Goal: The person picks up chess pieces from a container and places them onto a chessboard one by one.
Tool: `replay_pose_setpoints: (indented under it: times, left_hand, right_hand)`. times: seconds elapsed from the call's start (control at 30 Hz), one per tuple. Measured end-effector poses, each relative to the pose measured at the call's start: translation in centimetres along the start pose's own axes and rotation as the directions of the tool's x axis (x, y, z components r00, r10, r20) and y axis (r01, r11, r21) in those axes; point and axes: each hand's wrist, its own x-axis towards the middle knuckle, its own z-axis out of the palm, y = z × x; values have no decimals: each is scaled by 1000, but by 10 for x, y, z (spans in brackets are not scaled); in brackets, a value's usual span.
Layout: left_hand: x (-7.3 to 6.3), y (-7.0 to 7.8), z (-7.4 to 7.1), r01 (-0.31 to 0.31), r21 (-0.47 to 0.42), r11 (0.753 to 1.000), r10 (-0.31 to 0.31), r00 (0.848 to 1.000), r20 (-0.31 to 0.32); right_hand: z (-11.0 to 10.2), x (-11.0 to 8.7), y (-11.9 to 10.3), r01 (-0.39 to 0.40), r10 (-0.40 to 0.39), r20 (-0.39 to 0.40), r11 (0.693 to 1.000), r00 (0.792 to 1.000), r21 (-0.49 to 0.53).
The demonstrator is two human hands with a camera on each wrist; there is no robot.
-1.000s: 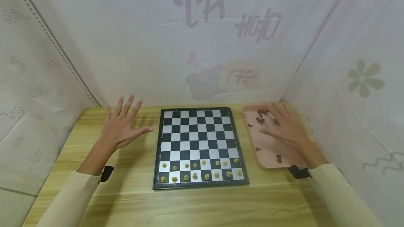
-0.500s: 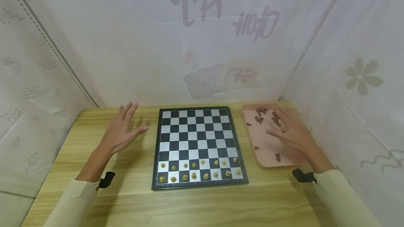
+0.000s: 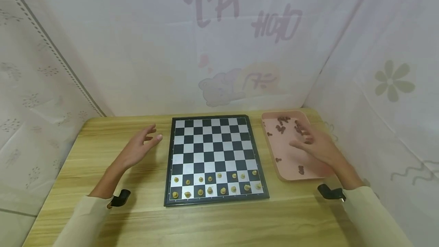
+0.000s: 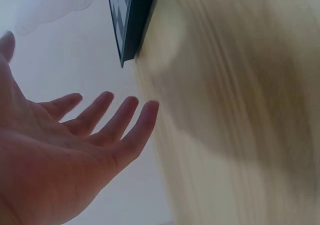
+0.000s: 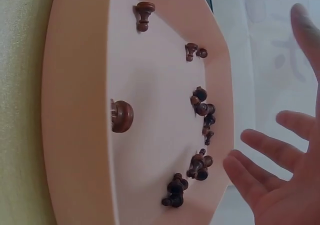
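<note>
My left hand [image 3: 138,148] hovers over the table left of the chessboard [image 3: 212,140], palm turned inward, fingers relaxed and holding nothing. The left wrist view shows its fingers spread a little, apart from the board's corner. Over the right side of the pink tray [image 3: 286,177] is my right hand [image 3: 319,146], fingers loosely bent and thumb apart, with nothing between them. Dark brown chess pieces [image 5: 200,165] lie tipped over in the tray, most toward its far end; a pawn [image 5: 144,16] lies apart from them. Yellow chess pieces [image 3: 210,190] stand in two rows on the board's near side.
The wooden table [image 3: 205,226] runs under everything. A pale printed curtain [image 3: 154,48] hangs behind its far edge and along both sides. The tray's raised wall [image 5: 80,105] stands between the table and the dark pieces.
Both hands have relaxed from spread fingers to looser, slightly bent ones. The left hand has turned its palm inward and lowered. The view has shifted slightly; board and pieces stay as they were.
</note>
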Motion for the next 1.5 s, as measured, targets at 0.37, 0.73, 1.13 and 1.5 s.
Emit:
replay_pose_setpoints:
  times: [0.37,0.73,1.13,1.5]
  left_hand:
    - [4,-6,14,67,-8,998,-67,997,31]
    - [4,-9,23,46,-28,999,-44,998,54]
    - [7,-9,32,93,-28,995,-91,994,60]
    - [7,-6,35,108,0,994,-107,992,72]
  right_hand:
    - [4,-12,2,10,-9,66,1000,998,-27]
    - [11,-21,6,27,-19,104,997,994,-79]
    - [7,-23,7,86,-69,142,989,987,-117]
    - [-2,-27,13,185,-152,262,977,953,-105]
